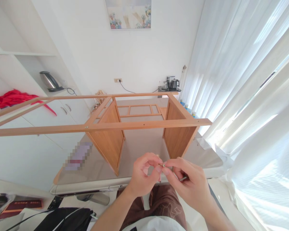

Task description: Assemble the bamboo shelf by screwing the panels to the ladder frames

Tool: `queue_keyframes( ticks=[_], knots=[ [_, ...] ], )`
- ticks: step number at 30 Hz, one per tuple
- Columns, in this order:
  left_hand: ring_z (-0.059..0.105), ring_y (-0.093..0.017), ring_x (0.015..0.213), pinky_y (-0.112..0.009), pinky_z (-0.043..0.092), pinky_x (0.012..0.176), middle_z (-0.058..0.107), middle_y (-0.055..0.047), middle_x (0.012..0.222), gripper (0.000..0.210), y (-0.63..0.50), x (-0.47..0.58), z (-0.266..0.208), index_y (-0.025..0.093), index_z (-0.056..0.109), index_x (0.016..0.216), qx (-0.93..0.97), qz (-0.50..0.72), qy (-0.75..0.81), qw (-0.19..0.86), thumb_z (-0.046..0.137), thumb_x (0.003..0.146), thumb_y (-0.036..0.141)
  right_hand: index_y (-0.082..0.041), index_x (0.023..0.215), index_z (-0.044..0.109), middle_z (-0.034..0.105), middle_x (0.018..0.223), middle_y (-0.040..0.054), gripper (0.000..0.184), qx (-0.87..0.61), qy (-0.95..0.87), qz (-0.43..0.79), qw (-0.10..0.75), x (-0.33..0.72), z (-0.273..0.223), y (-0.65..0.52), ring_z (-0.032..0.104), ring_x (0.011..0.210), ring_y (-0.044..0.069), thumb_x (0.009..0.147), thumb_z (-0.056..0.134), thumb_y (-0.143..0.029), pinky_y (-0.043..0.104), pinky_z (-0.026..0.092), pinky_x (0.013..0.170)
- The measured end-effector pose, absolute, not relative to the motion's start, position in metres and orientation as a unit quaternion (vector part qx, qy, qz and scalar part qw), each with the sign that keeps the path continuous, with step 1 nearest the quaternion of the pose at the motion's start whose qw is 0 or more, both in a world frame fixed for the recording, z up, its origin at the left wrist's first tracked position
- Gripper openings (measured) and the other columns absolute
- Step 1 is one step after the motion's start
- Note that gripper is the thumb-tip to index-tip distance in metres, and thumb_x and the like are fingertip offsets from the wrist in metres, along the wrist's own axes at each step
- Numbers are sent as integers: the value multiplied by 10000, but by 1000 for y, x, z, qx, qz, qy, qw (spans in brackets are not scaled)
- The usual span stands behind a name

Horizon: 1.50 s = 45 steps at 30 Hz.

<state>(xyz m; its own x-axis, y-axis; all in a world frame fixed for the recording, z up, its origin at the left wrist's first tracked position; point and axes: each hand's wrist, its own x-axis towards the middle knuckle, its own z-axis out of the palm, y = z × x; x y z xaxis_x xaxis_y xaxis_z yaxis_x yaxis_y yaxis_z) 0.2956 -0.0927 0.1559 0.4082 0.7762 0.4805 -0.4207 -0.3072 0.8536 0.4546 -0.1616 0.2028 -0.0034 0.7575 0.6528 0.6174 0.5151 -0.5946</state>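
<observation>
Between the fingertips of both hands is a small brass-coloured bolt [163,165], its round head with a dark socket turned up. My left hand [146,173] pinches it from the left with thumb and forefinger. From the other side, the thumb and forefinger of my right hand [189,181] close on its head. A thin grey piece [183,178] shows under the curled fingers of my right hand; its kind is unclear. Beyond the hands stands a wooden frame [144,125] with long rails and two upright panels, a left panel [108,134] and a right panel [179,134].
The frame stands on a grey-covered table [142,147] and its rails reach far left. A slatted wooden piece [139,110] lies behind it. White curtains [255,96] hang at right. Left are cabinets [50,118] and a kettle [49,81]. A black bag [65,218] sits at lower left.
</observation>
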Motion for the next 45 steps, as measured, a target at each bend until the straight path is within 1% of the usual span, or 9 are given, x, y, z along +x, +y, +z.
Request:
queue_keyframes(
  ticks=[4,9,14,19,23,27,32,37,45],
  knots=[
    [566,-59,486,-178,467,459,672,-4,813,140,-93,293,151,204,641,982,589,540,140,584,630,1005,341,-234,1073,628,428,661,-65,221,-525,-662,199,496,459,199,-166,390,514,83,974,630,-432,196,345,440],
    [588,-72,502,-181,448,459,678,-12,808,204,-91,288,142,199,623,988,566,528,103,624,561,1045,385,-242,1132,582,429,699,-37,374,-491,-622,334,510,465,190,-173,413,594,122,1098,248,-407,239,403,543],
    [526,-54,436,-166,374,415,628,4,731,286,-90,284,144,186,593,897,490,500,42,713,510,1062,405,-256,1031,524,463,715,-41,231,-470,-605,335,548,463,184,-174,441,610,106,1107,322,-338,205,457,574],
    [486,-49,403,-170,355,402,581,21,678,304,-95,280,150,191,563,854,475,486,24,733,529,1047,425,-312,1251,504,628,830,-14,228,-389,-643,360,553,457,186,-176,603,705,91,1109,343,-234,184,559,656],
    [489,-63,404,-192,377,406,565,26,658,356,-100,274,150,200,552,840,500,462,47,731,610,992,517,-351,1334,449,734,986,20,277,-300,-650,412,564,451,183,-180,710,767,109,1103,374,-218,240,629,710],
    [530,-75,448,-201,397,434,600,11,702,324,-102,269,149,212,595,908,538,453,43,710,669,961,522,-326,1278,504,743,976,21,274,-300,-664,384,566,450,181,-182,729,791,126,1068,459,-155,247,631,690],
    [533,-58,466,-208,405,478,600,11,740,252,-107,269,157,216,621,944,569,453,49,685,654,988,462,-285,1241,540,709,922,19,353,-305,-736,266,543,449,192,-177,667,783,129,991,505,-39,260,578,678],
    [533,-63,449,-212,405,478,608,-1,712,333,-111,272,159,200,614,898,590,451,92,663,667,960,523,-249,1254,554,695,928,39,432,-316,-758,155,550,444,198,-177,653,807,135,923,539,28,265,567,699],
    [564,-62,474,-200,416,498,577,10,717,271,-113,270,158,191,640,923,584,457,71,667,668,975,456,-237,1219,568,691,919,40,428,-339,-760,115,542,444,199,-180,655,796,130,894,560,42,251,566,702]
  ],
)
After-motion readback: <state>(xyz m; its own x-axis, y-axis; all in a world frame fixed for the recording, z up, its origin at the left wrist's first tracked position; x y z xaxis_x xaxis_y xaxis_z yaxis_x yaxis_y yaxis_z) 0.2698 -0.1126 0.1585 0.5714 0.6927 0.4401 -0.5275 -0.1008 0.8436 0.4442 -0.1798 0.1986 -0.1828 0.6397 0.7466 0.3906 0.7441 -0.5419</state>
